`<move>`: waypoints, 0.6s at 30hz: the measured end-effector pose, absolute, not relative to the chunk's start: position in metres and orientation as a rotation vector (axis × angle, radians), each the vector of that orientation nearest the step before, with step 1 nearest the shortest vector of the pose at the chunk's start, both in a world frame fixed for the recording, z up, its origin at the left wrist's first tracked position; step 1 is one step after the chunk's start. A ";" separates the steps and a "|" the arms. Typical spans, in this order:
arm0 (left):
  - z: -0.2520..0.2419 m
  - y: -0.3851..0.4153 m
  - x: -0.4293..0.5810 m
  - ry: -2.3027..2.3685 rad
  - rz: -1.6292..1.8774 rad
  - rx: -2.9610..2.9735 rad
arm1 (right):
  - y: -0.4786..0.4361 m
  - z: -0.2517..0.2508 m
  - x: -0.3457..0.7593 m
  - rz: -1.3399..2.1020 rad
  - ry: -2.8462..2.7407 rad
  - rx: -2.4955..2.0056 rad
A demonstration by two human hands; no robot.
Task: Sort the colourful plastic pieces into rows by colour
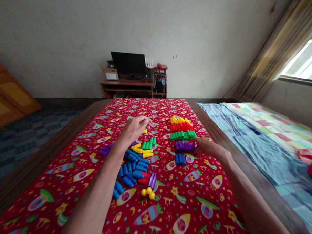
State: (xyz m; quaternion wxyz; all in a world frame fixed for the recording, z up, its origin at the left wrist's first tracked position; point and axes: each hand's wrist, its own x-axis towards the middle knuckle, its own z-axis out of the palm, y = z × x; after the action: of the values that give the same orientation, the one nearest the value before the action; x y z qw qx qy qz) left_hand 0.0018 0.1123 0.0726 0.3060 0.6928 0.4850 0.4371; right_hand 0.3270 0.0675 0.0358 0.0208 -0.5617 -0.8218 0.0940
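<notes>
My left hand (137,127) hovers over the left part of the cloth, its fingers curled together. Anything inside it is hidden, and a yellow block (145,131) shows just below the fingers. My right hand (205,146) has its fingertips closed at the right end of a row of purple plastic blocks (183,146). Behind that row lie green blocks (182,135), red blocks (180,127) and yellow blocks (180,120), each colour in its own line. Blue blocks (180,159) sit in front. Around my left forearm is a loose pile of blue pieces (133,164), with green pieces (149,143) behind it.
A red patterned cloth (183,194) covers the table. Yellow ball-ended pieces (148,192) and a purple piece (152,180) lie near the pile. A bed (263,142) adjoins on the right. Against the wall stands a desk (131,83) with a monitor (128,65).
</notes>
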 end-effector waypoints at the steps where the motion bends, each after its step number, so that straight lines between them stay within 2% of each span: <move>1: 0.072 0.113 0.001 1.278 1.161 1.827 | 0.067 0.040 0.324 0.303 -2.585 -1.799; 12: 0.068 0.117 -0.002 1.306 1.119 1.903 | 0.068 0.044 0.326 0.353 -2.662 -1.743; 18: 0.046 0.134 -0.015 1.740 0.989 2.210 | 0.065 0.053 0.328 0.197 -2.663 -1.737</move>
State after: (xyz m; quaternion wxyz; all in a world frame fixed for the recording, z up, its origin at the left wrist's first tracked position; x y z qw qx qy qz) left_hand -0.0149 0.1337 0.0462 0.0799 0.7389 0.5817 0.3305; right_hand 0.3284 0.0653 0.0533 -0.0219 -0.5451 -0.8358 0.0618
